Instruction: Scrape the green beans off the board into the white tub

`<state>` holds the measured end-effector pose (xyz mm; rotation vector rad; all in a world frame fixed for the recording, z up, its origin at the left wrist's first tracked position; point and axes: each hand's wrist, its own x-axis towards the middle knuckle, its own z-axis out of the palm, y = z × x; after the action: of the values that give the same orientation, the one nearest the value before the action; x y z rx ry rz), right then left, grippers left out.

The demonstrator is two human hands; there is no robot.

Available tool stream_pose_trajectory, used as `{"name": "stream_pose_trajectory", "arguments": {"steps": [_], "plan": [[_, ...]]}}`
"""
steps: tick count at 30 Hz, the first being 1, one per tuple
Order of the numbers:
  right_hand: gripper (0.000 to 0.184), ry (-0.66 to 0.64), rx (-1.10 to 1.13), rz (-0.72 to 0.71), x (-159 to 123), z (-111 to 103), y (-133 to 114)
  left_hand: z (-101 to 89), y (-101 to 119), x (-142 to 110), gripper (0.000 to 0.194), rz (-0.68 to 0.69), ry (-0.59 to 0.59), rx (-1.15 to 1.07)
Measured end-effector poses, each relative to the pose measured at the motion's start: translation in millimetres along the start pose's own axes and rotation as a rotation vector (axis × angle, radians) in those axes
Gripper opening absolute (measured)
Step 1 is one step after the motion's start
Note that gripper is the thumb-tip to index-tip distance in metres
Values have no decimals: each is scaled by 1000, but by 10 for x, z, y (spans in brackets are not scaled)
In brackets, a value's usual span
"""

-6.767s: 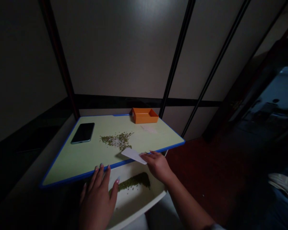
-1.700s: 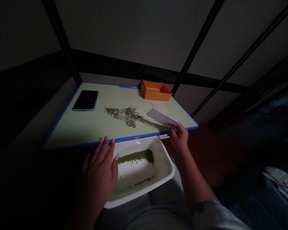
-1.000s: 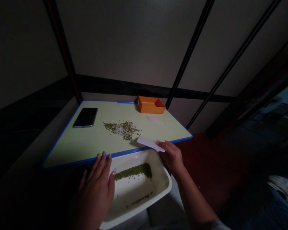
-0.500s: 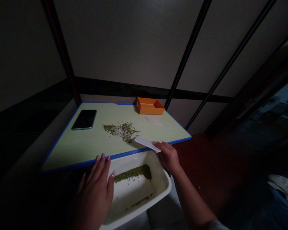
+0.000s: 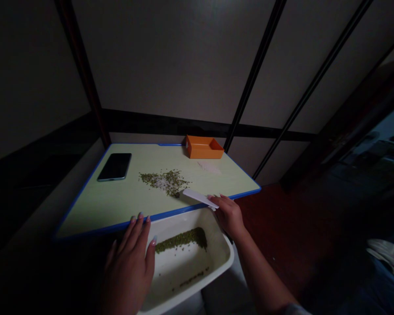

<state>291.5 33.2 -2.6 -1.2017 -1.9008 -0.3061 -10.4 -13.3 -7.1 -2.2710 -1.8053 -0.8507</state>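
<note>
My right hand is closed on one end of a flat white strip, perhaps folded card or plastic. The strip's far end lies by the near edge of a pile of small green beans, like mung beans, mixed with white grains on the table. My left hand lies over the left side of a white basin, its fingers stretched toward the table edge and its thumb over the basin's inside. More green beans are banked along the basin's far wall. Some darker bits lie nearer me.
A pale green folding table with a blue edge stands before me. On it are a dark-screened phone, an orange open box and a thin patch of white grains. A panelled wall rises behind.
The view has shifted very slightly. Both hands, the white strip and the piles look nearly the same as before.
</note>
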Motion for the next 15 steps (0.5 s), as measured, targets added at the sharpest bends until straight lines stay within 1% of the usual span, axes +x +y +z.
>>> {"name": "stream_pose_trajectory", "arguments": {"steps": [4, 9, 12, 15], "plan": [[38, 22, -41, 47, -7, 18, 39, 32, -28, -3, 53, 12, 25, -9], [39, 27, -39, 111, 27, 43, 82, 55, -63, -1, 55, 24, 18, -27], [43, -5, -28, 160, 94, 56, 70, 87, -103, 10, 57, 32, 17, -50], [40, -68, -55, 253, 199, 52, 36, 145, -165, 23, 58, 31, 2, -65]]}}
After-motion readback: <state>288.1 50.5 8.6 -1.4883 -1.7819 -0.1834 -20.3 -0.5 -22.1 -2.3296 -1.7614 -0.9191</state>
